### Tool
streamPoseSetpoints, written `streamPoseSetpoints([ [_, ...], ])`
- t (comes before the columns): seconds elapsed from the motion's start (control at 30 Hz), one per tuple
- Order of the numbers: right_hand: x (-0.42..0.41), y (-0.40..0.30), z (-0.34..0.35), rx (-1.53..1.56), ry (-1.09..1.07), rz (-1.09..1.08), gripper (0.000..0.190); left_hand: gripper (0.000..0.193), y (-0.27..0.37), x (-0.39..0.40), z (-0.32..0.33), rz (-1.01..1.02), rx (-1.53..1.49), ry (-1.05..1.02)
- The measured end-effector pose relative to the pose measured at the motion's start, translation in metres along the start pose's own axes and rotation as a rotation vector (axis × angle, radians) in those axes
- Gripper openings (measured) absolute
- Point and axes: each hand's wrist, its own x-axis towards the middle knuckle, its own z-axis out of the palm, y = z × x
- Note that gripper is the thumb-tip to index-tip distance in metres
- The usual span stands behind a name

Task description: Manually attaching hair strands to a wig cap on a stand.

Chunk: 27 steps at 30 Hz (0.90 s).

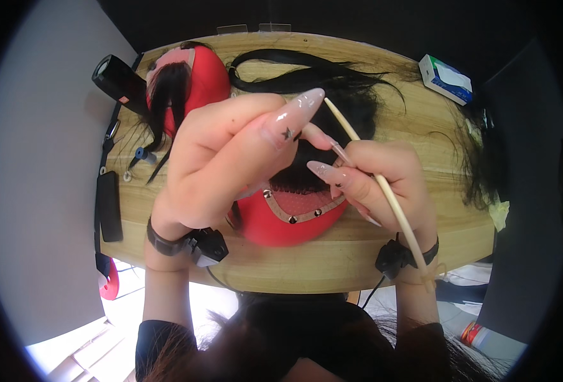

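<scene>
My right hand (382, 184) grips a thin pale wooden stick (401, 217), whose narrow tip points up and left, close to my left thumbnail. My left hand (238, 153) is raised over the work with its fingers curled; whether it pinches a hair strand is too fine to tell. Below both hands lies a red head form (286, 234) bearing a lace wig cap (303, 205) with a beige edge band, held by several shiny pins. Dark hair (300, 167) covers the cap's upper part, partly hidden by my hands. Both wrists wear black straps with small devices.
A second red form (212, 79) with netting and dark hair stands at the back left, beside a black cylindrical speaker (121, 83). A long black hair bundle (281, 57) lies behind. A tissue box (446, 79) and loose hair (484, 157) are on the right; a blue thread spool (145, 155) is left.
</scene>
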Motion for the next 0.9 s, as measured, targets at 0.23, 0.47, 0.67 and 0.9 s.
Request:
streamPoseSetpoints([
  [0.23,0.001,-0.010,0.000,0.092,0.050,0.088,0.032,0.037,0.002,0.005,-0.008,0.086,0.061,0.073],
  [0.47,0.001,-0.007,0.002,0.092,0.080,-0.069,0.031,0.035,0.013,-0.003,-0.014,0.021,0.186,0.137],
  [0.67,0.003,-0.002,-0.005,0.448,0.072,0.269,0.028,0.026,0.025,-0.004,-0.017,-0.075,0.392,-0.162],
  [0.9,0.021,0.040,0.007,0.370,0.241,0.212,0.027,0.028,-0.010,0.002,-0.010,-0.128,0.391,-0.751],
])
